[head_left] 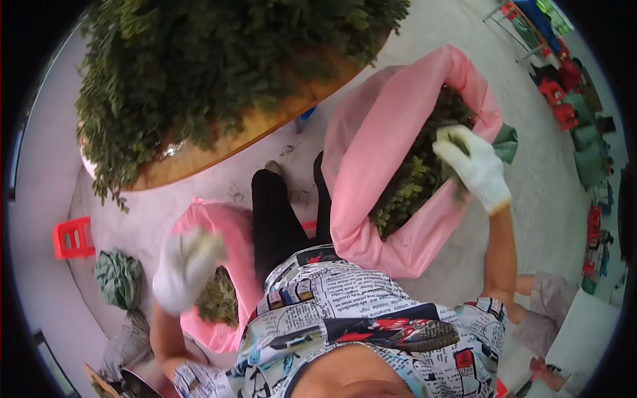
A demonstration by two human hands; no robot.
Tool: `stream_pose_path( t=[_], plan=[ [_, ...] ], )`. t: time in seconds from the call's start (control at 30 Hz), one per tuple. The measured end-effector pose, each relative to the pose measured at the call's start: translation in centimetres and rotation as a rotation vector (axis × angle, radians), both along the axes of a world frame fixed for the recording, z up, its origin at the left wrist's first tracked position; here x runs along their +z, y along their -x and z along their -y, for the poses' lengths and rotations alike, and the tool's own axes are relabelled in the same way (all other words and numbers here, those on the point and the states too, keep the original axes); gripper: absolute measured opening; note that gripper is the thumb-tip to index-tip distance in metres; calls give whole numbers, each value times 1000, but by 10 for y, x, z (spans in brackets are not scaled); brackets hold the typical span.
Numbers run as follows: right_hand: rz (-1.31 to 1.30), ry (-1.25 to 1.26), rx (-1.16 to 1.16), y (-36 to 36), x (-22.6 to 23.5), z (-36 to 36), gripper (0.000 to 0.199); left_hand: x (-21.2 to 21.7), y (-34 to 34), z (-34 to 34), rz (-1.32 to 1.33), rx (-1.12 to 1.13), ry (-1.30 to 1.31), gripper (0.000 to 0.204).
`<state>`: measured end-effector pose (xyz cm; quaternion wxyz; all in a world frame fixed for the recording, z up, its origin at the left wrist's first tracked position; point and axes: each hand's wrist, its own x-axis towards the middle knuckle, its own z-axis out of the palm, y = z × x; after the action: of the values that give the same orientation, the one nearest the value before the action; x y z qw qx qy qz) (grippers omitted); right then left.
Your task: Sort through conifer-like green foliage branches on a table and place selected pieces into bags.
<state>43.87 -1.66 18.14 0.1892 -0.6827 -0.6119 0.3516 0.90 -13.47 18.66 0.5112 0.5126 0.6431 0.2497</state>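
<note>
My right hand, in a white knitted glove, is over the mouth of a large pink plastic bag at the right. Its fingers are curled together, and what they hold is hidden. Inside that bag lie green leafy sprigs. My left hand, also gloved in white, is smeared by motion at a smaller pink bag on the left. Paler greenish sprigs show in this bag, just beside the hand. Whether the left fingers grip anything is lost in the blur.
A round wooden table ahead carries a big heap of dark green sprigs. Left are a red plastic stool and a green sack. Red stools and green sacks line the right. Another person's leg shows at lower right.
</note>
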Motion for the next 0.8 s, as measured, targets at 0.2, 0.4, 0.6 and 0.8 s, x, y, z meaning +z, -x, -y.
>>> stream_pose_path(
  t=[0.2,0.4,0.6,0.8],
  plan=[
    [480,-289,0,-17,-19,-20,67,-7,-41,-88,182,151,-35,41],
    [96,-891,415,95,1,20,62,-11,-56,-104,388,186,-135,42],
    [-614,-271,844,199,-56,6,68,-13,-80,-105,643,417,-271,38],
    [-675,608,588,226,-49,13,16,-36,-34,-81,198,168,-657,43]
  ],
)
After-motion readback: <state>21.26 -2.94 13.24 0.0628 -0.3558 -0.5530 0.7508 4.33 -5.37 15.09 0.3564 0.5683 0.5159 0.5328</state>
